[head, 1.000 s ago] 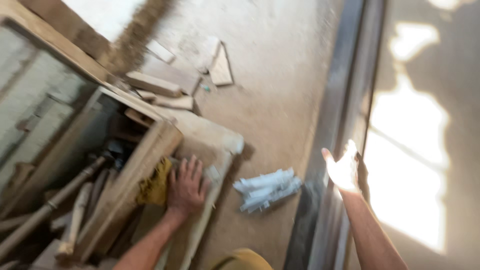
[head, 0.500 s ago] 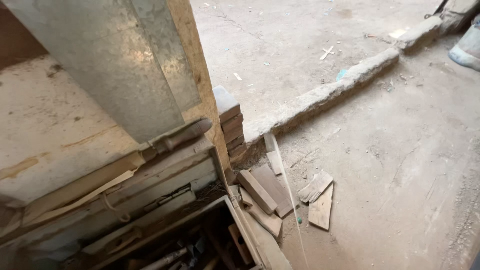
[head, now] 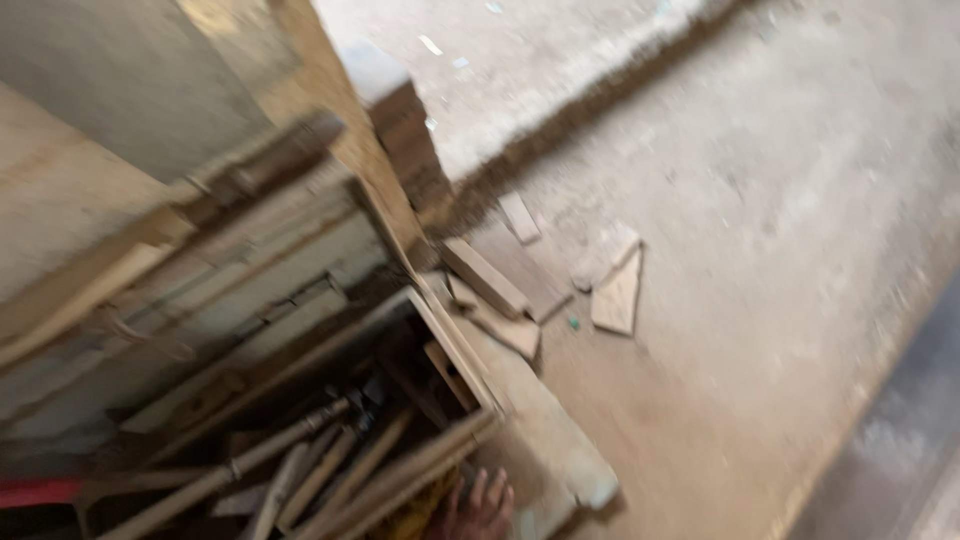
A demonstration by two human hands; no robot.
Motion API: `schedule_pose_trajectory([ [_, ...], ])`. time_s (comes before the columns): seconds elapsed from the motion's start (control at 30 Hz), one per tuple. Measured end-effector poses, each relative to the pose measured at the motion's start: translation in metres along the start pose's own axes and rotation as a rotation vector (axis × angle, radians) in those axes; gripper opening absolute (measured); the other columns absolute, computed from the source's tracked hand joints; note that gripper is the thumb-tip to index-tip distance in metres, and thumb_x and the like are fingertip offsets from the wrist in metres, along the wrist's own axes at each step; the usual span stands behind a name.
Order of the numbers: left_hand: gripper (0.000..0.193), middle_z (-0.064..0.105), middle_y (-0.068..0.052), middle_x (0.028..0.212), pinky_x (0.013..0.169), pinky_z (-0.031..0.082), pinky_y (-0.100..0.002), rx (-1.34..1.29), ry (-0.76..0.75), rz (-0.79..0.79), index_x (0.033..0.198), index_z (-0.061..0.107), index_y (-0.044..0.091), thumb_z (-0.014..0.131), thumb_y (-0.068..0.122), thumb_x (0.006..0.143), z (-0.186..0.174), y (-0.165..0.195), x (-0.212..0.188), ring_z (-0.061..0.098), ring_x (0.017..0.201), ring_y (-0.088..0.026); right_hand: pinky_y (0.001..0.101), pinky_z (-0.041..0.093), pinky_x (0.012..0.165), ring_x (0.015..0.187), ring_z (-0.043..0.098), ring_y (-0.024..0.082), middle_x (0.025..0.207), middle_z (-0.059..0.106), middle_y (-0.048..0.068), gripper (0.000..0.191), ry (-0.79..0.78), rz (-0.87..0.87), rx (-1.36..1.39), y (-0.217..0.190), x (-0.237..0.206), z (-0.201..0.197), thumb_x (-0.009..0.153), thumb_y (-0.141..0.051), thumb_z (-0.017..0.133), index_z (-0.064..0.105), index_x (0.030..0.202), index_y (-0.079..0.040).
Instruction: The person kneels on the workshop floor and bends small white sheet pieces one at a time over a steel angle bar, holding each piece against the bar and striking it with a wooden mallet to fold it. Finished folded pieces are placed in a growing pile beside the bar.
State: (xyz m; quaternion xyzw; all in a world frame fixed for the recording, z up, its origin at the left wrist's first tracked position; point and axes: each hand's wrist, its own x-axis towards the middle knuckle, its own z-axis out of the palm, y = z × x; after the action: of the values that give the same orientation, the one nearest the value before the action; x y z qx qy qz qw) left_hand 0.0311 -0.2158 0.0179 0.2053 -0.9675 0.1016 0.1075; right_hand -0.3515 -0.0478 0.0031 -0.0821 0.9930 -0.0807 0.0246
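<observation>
Only one hand (head: pixel 482 508) shows, touching the wooden plank (head: pixel 545 440) beside sticks (head: pixel 330 465).

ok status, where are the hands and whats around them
Left hand flat, open, on a wooden board by the tool box. Right hand out of view. Wood scraps on floor ahead.

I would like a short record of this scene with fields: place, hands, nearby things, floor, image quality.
place: dusty concrete floor beside a wooden box
hands: one hand at the bottom edge, fingers spread, resting on a board; which hand it is cannot be told; no other hand in view
nearby things: long wooden handles lying inside the box; yellow cloth beside the hand
floor: wood scraps scattered
image quality: blurred by motion
</observation>
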Motion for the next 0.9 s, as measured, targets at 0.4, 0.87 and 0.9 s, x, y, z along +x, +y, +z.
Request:
schedule_pose_trajectory([
  [0.4, 0.067, 0.037, -0.015, 0.161, 0.116, 0.027, -0.064, -0.12, -0.207, -0.052, 0.149, 0.049, 0.008, 0.047, 0.053, 0.1, -0.041, 0.054, -0.037, 0.035, 0.147, -0.037, 0.0555, 0.049, 0.097, 0.113, 0.059, 0.055, 0.125, 0.056, 0.04, 0.096, 0.069, -0.118, 0.251, 0.126, -0.115, -0.049, 0.085, -0.045, 0.083, 0.034, 0.148, 0.009],
  [0.87, 0.019, 0.064, -0.012, 0.107, 0.093, 0.048, -0.045, -0.554, -0.062, 0.532, 0.102, 0.067, 0.006, 0.066, 0.019, 0.088, -0.119, 0.249, -0.029, 0.06, 0.108, -0.031, 0.0541, 0.033, 0.115, 0.145, 0.034, 0.044, 0.16, 0.031, 0.028, 0.09, -0.253, -0.157, 0.802, 0.247, -0.362, -0.049, 0.097, -0.033, 0.068, 0.012, 0.162, -0.005],
  [0.9, 0.02, 0.063, -0.012, 0.104, 0.09, 0.049, -0.043, -0.448, -0.031, 0.574, 0.101, 0.067, 0.006, 0.067, 0.013, 0.082, -0.119, 0.267, -0.024, 0.061, 0.106, -0.031, 0.0524, 0.038, 0.114, 0.144, 0.04, 0.042, 0.159, 0.036, 0.026, 0.083, -0.292, -0.121, 0.844, 0.257, -0.375, -0.05, 0.099, -0.032, 0.066, 0.018, 0.162, -0.008],
])
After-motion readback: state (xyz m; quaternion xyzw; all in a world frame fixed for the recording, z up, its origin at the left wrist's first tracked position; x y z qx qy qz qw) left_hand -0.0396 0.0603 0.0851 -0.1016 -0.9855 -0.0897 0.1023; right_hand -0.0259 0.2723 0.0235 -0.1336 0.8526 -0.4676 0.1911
